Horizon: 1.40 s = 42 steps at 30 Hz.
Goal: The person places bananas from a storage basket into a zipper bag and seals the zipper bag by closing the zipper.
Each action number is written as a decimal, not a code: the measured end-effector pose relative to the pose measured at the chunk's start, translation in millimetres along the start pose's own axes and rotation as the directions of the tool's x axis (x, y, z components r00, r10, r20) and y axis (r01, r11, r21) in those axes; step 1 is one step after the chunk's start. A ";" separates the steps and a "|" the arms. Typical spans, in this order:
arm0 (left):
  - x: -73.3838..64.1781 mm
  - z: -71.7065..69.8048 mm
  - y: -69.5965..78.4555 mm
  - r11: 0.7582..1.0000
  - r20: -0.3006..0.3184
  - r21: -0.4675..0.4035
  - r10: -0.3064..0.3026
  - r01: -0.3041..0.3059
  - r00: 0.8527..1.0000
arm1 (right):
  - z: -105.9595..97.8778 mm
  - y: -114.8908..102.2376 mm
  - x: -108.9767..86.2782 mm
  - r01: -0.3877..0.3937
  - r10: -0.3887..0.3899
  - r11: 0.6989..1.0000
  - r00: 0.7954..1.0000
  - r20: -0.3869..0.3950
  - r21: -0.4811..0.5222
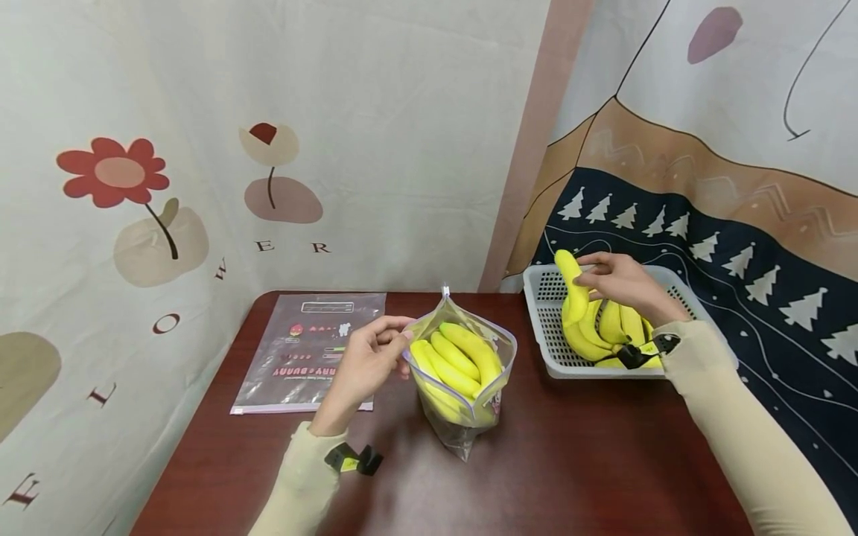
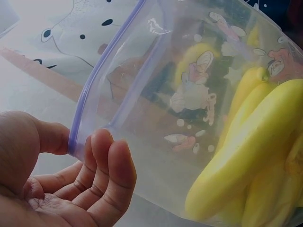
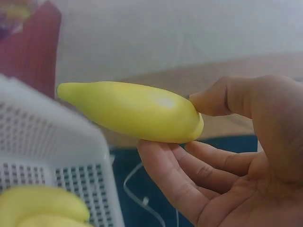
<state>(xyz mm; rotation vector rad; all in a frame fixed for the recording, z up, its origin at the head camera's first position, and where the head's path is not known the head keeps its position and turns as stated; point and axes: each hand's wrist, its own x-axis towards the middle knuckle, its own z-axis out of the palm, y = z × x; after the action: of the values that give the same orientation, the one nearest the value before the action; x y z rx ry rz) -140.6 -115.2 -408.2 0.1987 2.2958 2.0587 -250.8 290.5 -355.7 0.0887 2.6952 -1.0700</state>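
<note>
In the head view a clear zip bag [image 1: 461, 441] with a purple rim stands with its mouth spread, several yellow bananas [image 1: 454, 359] inside. My left hand [image 1: 367, 366] pinches the rim on its left side; the left wrist view shows thumb and fingers at the purple zip edge [image 2: 85, 106]. Over the light grey basket [image 1: 546, 350], my right hand [image 1: 626, 283] holds one banana [image 1: 568, 272] between thumb and fingers. That banana [image 3: 137, 111] lies crosswise in the right wrist view, apart from the basket wall. Other bananas [image 1: 613, 324] lie in the basket.
A second zip bag [image 1: 275, 372], flat and printed, lies on the left of the dark red table [image 1: 536, 461]. Printed cloth [image 1: 415, 134] hangs behind the table, and a navy tree-patterned cloth [image 1: 784, 372] borders the right side.
</note>
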 end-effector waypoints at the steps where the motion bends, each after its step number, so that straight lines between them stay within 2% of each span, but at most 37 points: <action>1: 0.2 0.1 0.0 1.000 -0.001 0.001 0.000 0.000 1.000 | 1.3 -4.1 -2.4 0.012 -0.012 1.000 1.000 0.003 -0.001; 12: 0.8 0.9 -0.2 1.000 -0.002 -0.004 0.001 -0.001 1.000 | 17.7 -46.8 -27.3 0.151 -0.152 0.988 0.988 0.030 0.023; 24: -0.1 0.6 0.1 1.000 -0.004 -0.006 -0.002 0.002 1.000 | 32.7 -77.5 -52.0 0.287 -0.293 0.953 0.955 0.050 0.099; 30: -0.5 0.3 0.2 1.000 0.002 -0.016 0.004 -0.004 1.000 | 37.5 -89.6 -64.5 0.364 -0.374 0.922 0.925 0.064 0.129; 35: -0.2 0.5 -0.4 1.000 0.005 -0.022 0.006 -0.006 1.000 | 40.7 -99.3 -74.9 0.445 -0.447 0.894 0.894 0.034 0.061; 42: 0.5 0.2 -1.2 1.000 0.003 -0.009 0.006 -0.006 1.000 | 42.3 -108.1 -88.8 0.483 -0.485 0.874 0.874 0.029 0.062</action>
<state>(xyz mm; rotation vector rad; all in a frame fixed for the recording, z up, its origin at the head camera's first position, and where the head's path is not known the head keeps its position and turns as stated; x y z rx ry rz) -141.2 -115.1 -409.4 0.2088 2.2867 2.0691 -171.9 185.6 -291.6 -0.6301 2.7142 -1.2508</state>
